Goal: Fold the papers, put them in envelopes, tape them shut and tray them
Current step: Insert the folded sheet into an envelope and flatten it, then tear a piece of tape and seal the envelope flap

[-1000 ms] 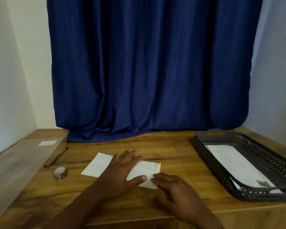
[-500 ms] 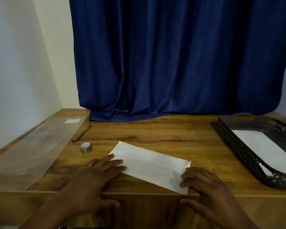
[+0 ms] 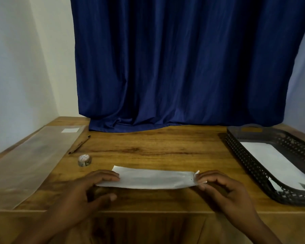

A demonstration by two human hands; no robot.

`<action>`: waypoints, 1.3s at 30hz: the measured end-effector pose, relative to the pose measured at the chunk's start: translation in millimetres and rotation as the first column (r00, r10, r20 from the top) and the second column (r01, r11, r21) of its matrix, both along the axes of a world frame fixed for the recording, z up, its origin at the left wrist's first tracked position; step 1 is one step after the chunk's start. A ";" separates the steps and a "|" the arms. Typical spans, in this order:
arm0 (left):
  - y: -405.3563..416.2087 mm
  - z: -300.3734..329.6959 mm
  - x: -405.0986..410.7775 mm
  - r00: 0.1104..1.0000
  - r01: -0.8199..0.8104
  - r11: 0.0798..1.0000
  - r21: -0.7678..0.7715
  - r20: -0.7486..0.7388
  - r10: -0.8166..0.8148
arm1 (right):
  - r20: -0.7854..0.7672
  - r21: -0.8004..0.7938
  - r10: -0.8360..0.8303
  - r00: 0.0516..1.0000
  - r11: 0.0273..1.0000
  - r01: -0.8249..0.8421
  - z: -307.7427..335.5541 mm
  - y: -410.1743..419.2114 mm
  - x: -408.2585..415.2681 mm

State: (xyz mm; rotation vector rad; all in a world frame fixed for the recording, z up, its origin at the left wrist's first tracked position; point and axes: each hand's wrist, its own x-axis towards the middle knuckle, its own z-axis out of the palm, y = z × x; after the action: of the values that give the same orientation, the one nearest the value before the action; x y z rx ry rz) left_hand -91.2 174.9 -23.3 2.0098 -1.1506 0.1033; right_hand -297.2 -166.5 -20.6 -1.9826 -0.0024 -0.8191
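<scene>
Holding a long white paper envelope (image 3: 151,179) by both short ends, we have it lifted just above the brown wooden table (image 3: 158,148), near its front edge. Our left hand (image 3: 88,192) grips the left end, fingers curled over the top and thumb below. Our right hand (image 3: 224,189) pinches the right end at the small folded flap; fingertips (image 3: 200,178) curled onto the paper. The envelope spans straight between the two hands.

Just beyond the left hand lies a small roll of patterned tape (image 3: 84,160); farther beyond, a dark pencil (image 3: 79,144). To the left of that hand lies a clear plastic sleeve (image 3: 30,161) flat on the table. To the right of the right hand stands a dark perforated plastic tray (image 3: 253,166) with a white envelope (image 3: 275,164) inside. A blue curtain (image 3: 180,67) hangs behind the table.
</scene>
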 end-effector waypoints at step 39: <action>-80.8 -8.8 33.2 0.974 -0.080 0.814 0.576 0.218 -0.058 | -0.392 -0.650 -0.506 0.768 0.743 0.157 -6.8 -3.8 82.5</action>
State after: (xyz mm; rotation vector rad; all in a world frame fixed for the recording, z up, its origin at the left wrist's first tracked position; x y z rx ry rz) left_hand -58.0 94.0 -32.1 2.5999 -1.4411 -0.0236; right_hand -214.7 -170.3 -27.4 -2.8258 0.5393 -0.4571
